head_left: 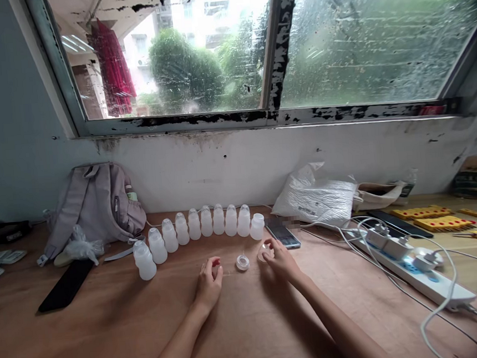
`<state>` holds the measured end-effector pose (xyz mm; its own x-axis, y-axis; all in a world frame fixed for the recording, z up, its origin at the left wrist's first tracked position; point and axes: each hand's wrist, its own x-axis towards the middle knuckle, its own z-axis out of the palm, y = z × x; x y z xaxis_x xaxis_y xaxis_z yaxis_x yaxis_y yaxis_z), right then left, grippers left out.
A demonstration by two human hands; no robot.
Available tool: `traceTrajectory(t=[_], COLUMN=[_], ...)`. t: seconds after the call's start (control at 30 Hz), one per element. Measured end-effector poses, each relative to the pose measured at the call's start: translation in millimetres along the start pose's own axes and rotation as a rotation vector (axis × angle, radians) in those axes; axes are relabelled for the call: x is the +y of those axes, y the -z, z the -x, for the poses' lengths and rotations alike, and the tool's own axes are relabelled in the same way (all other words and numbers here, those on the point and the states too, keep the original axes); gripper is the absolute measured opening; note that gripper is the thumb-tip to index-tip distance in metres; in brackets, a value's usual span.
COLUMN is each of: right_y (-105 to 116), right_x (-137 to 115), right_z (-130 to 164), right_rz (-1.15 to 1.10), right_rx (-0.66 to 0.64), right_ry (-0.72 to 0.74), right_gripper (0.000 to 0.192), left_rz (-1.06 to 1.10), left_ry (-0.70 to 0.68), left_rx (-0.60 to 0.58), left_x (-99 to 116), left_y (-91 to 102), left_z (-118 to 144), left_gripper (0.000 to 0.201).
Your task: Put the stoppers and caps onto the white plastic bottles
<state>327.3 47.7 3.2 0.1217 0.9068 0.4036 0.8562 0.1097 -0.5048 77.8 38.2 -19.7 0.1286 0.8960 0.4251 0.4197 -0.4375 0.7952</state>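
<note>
A curved row of several frosted white baby bottles (194, 224) stands upright on the wooden table. Most wear clear domed caps, while the bottle at the right end (257, 226) shows a bare top. In front of that end lies a small white ring-shaped collar (242, 263) with a translucent part in it. My right hand (281, 260) has its fingertips on a clear domed cap (263, 253), close to the table and right of the collar. Left of the collar, my left hand (209, 282) rests on the table, loosely curled and holding nothing, thumb apart from the fingers.
Behind my right hand lies a phone (284, 233), near a silver plastic mailer (315, 197). A white power strip (414, 275) with plugs and loose cables occupies the right side. A grey backpack (94, 208) and a black flat case (65, 286) lie at left.
</note>
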Motion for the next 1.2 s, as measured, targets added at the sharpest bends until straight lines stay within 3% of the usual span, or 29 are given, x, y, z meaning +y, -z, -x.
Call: traceTrajectory(t=[0.1,0.2,0.47,0.63,0.73,0.9,1.2], right_y=[1,-6,-52,-80,-97,-110,-104], right_x=[-13,-36,-71,-97,-113,-119,-118], right_z=[3,13,12,3,4,6,10], right_rz=[0.057,0.06,-0.177,-0.311,-0.398,-0.506,-0.598], right_rx=[0.084,0.152,-0.057,-0.104,-0.124,-0.119,0.001], right_ry=[0.018,0.162,0.163,0.245,0.247,0.184,0.05], right_gripper=[0.028,0.021,0.008,0.012,0.013,0.019,0.026], left_rz=[-0.039,-0.076,-0.222,-0.387,-0.459,-0.465,-0.41], left_ry=[-0.042,-0.092,-0.214,-0.184,-0.149,-0.16,-0.186], left_rx=[-0.007,-0.017,-0.008,0.062,0.036,-0.015,-0.003], left_x=[4,9,9,-2,-9,-15,-18], left_y=[1.6,2.4,2.0,9.5,18.2,30.0,22.7], left_z=[1,3,6,2,-4,-12,-15], left_gripper=[0.015,0.015,0.025,0.047,0.044,0.025,0.041])
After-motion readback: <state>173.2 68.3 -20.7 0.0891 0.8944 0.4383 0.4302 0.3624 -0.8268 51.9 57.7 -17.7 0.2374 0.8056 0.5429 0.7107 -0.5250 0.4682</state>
